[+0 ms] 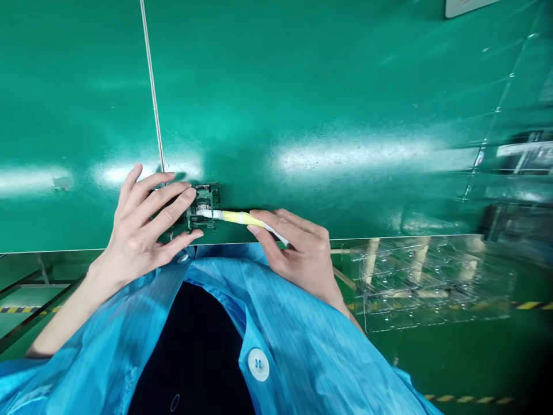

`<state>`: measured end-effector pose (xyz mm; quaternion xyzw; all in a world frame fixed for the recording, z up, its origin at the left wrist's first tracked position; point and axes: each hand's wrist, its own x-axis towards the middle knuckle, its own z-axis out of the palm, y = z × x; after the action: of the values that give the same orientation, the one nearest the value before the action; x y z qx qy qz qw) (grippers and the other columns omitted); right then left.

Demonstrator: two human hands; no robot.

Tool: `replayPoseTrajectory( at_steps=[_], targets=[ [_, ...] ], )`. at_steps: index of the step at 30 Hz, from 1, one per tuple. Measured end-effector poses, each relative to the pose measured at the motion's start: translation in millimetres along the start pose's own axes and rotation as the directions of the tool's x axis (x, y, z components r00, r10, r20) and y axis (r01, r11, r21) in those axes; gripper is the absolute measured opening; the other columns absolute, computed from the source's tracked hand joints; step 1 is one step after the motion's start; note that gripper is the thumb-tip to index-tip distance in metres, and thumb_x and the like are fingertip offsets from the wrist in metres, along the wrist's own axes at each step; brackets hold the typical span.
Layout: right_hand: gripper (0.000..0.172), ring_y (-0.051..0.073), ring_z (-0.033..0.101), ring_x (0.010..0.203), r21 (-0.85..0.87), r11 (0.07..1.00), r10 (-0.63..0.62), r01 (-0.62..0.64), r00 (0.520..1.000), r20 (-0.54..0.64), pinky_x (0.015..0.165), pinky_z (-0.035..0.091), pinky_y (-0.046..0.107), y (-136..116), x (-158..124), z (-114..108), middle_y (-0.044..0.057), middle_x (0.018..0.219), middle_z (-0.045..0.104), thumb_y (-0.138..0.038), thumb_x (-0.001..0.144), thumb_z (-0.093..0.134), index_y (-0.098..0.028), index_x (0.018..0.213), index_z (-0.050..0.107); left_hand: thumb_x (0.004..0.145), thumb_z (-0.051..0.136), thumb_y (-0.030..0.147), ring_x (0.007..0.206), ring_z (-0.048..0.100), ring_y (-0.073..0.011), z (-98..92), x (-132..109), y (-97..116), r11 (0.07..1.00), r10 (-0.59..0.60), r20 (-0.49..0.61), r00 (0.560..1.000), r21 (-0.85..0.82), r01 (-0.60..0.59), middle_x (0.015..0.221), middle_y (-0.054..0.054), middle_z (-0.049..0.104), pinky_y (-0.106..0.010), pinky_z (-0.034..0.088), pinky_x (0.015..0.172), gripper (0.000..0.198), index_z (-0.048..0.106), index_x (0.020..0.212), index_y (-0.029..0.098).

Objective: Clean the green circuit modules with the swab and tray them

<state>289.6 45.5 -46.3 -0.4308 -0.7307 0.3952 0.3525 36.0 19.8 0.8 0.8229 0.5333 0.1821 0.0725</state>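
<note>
Near the front edge of the green table, a small dark frame-like part [210, 196] with an open lattice shape rests on or just above the surface. My left hand [144, 222] grips it from the left, fingers over its far side and thumb along its near side, so much of the part is hidden. My right hand [302, 245] pinches a slim yellow-and-white stick [237, 217] that looks wrapped in white cloth or tape. Its white tip reaches into the dark part and seems to touch the inside; a loose white end trails under my right fingers.
A pale seam strip [151, 86] crosses the green table [302, 75]. Clear plastic trays [432, 288] sit below the table edge at right. Dark parts [527, 153], blurred, lie at the far right. A white-edged object [469, 6] is at the top right.
</note>
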Motion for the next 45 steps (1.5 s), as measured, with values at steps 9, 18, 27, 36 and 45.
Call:
replayPoseTrajectory(
  at_steps=[9, 18, 27, 36, 45],
  targets=[
    [0.018, 0.015, 0.065, 0.065, -0.24, 0.918, -0.308, 0.315, 0.949, 0.068, 0.061, 0.061, 0.026, -8.2, 5.0, 5.7, 0.007, 0.08, 0.072, -0.003, 0.092, 0.059, -0.011, 0.103, 0.071, 0.085, 0.076, 0.038, 0.116, 0.066, -0.0316, -2.4, 1.3, 0.3, 1.0, 0.019, 0.005, 1.0, 0.003, -0.019, 0.116, -0.009, 0.073, -0.061, 0.039, 0.118, 0.06, 0.054, 0.139, 0.024],
    [0.022, 0.015, 0.064, 0.064, -0.289, 0.896, -0.328, 0.337, 0.941, 0.081, 0.06, 0.061, 0.027, -7.8, 5.9, 3.2, 0.006, 0.08, 0.072, -0.003, 0.092, 0.059, -0.015, 0.105, 0.071, 0.086, 0.076, 0.038, 0.114, 0.067, -0.032, -3.3, 1.1, 0.2, 1.0, 0.013, 0.015, 1.0, 0.019, -0.013, 0.117, -0.01, 0.073, -0.062, 0.04, 0.117, 0.059, 0.054, 0.138, 0.023],
    [0.022, 0.016, 0.066, 0.066, -0.365, 0.833, -0.41, 0.416, 0.907, 0.099, 0.059, 0.062, 0.028, -0.8, -1.8, -1.7, 0.007, 0.085, 0.074, -0.006, 0.092, 0.059, -0.017, 0.107, 0.071, 0.085, 0.076, 0.039, 0.115, 0.066, -0.033, -2.4, 0.0, -1.2, 1.0, 0.014, 0.016, 1.0, 0.007, -0.014, 0.118, -0.011, 0.073, -0.062, 0.04, 0.117, 0.059, 0.055, 0.138, 0.023],
    [0.017, 0.018, 0.067, 0.069, -0.352, 0.796, -0.484, 0.493, 0.867, 0.12, 0.059, 0.06, 0.03, 4.6, -0.4, -11.6, 0.01, 0.087, 0.075, -0.005, 0.091, 0.063, -0.015, 0.103, 0.072, 0.087, 0.073, 0.043, 0.114, 0.067, -0.0318, -1.6, 2.2, -0.4, 1.0, -0.007, 0.019, 1.0, 0.018, 0.006, 0.117, -0.009, 0.073, -0.061, 0.042, 0.116, 0.055, 0.055, 0.137, 0.025],
    [0.012, 0.014, 0.059, 0.046, 0.374, 0.903, 0.303, -0.213, 0.932, -0.201, 0.041, 0.049, 0.029, 28.9, -8.8, -21.8, -0.003, 0.066, 0.071, -0.024, 0.089, 0.072, -0.03, 0.099, 0.076, 0.074, 0.084, 0.054, 0.145, 0.043, -0.0395, -24.8, -23.1, -4.9, 0.97, -0.17, 0.038, 0.985, -0.168, 0.174, 0.158, -0.014, 0.043, -0.061, 0.039, 0.122, 0.107, 0.024, 0.159, 0.03]
  ],
)
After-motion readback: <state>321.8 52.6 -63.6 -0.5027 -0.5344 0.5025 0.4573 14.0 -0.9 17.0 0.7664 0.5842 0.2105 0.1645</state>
